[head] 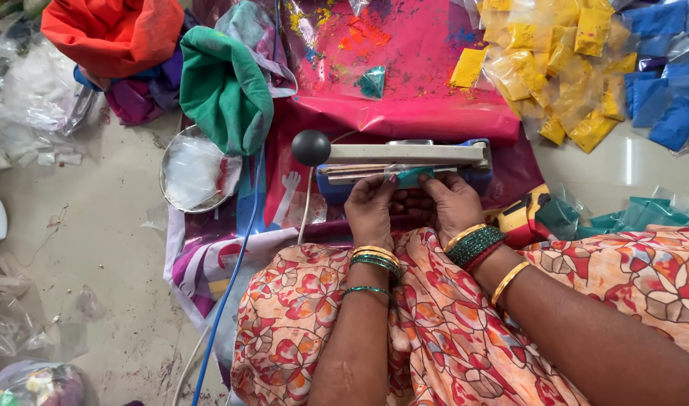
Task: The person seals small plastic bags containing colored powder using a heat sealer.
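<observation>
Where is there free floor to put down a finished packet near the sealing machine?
Bare floor lies left of the steel bowl, and a smaller patch sits below the yellow packets. It is crowded around the sealer, where both hands, left hand and right hand, hold a teal packet.

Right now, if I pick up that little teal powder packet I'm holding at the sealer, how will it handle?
The teal packet looks like thin clear plastic, so it will probably flop and feel slippery between your left hand and right hand. It is small, so likely light. Its top lies in the sealer, so powder might spill if tilted.
</observation>
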